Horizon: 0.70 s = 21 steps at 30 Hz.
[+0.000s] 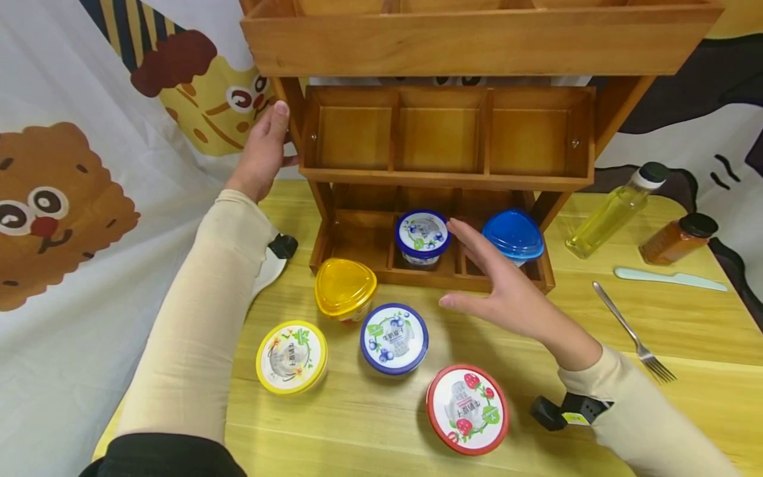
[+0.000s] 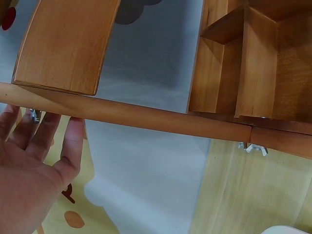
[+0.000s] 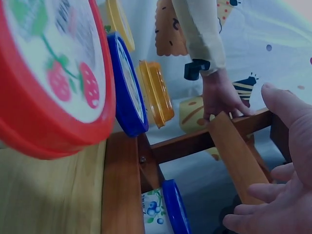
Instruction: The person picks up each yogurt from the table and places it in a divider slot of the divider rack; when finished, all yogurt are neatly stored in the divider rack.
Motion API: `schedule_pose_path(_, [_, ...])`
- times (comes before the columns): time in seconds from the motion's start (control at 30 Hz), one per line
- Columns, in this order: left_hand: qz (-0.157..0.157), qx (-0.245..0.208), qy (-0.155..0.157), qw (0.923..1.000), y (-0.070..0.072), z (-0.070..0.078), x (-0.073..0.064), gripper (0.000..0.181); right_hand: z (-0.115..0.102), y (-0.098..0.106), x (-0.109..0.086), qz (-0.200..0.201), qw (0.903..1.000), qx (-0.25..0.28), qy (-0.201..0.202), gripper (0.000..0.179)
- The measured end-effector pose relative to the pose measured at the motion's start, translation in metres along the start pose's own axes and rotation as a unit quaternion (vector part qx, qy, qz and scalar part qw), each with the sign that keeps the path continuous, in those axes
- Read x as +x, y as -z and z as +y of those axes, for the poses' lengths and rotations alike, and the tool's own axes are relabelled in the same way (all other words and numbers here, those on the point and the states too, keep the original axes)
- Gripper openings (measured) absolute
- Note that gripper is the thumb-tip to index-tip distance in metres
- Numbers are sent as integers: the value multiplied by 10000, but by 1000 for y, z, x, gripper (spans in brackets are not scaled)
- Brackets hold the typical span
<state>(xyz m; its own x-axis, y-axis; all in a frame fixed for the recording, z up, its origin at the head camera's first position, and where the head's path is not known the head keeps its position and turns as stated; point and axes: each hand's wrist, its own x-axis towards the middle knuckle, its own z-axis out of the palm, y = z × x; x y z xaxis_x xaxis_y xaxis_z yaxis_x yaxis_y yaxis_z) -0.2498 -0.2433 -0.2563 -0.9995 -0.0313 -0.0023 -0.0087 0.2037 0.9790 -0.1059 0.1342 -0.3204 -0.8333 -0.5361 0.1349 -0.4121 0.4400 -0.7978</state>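
Observation:
My left hand rests its fingertips against the left upright of a wooden tiered rack. Those fingers are spread and fairly straight in the left wrist view. My right hand, holding nothing, has thumb and fingers apart in front of the bottom tier. Close to its fingertips, a blueberry-lidded tub sits in the middle bottom compartment. Partly behind this hand, a container with a blue triangular lid sits in the right bottom compartment. Bottom-left holds nothing.
Before the rack stand a yellow triangular-lidded container, a yellow-rimmed tub, a blue-rimmed tub and a red-rimmed strawberry tub. Rightward are an oil bottle, a dark-capped jar, a knife and a fork.

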Motion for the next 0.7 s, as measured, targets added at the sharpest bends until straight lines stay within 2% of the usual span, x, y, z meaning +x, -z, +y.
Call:
schedule_pose_path(0.27, [-23,19,7,10000,0,2,-2,54,-8,2,-25,-137,9988,-468,107,103])
schedule_pose_path(0.47, [-42,31,-14,10000,-1,3,-4,55,-9,4,-44,-290,9982,-518,45,104])
schedule_pose_path(0.7, [-45,56,63,10000,-2,6,-8,57,-4,-2,-61,-463,9966,-610,312,113])
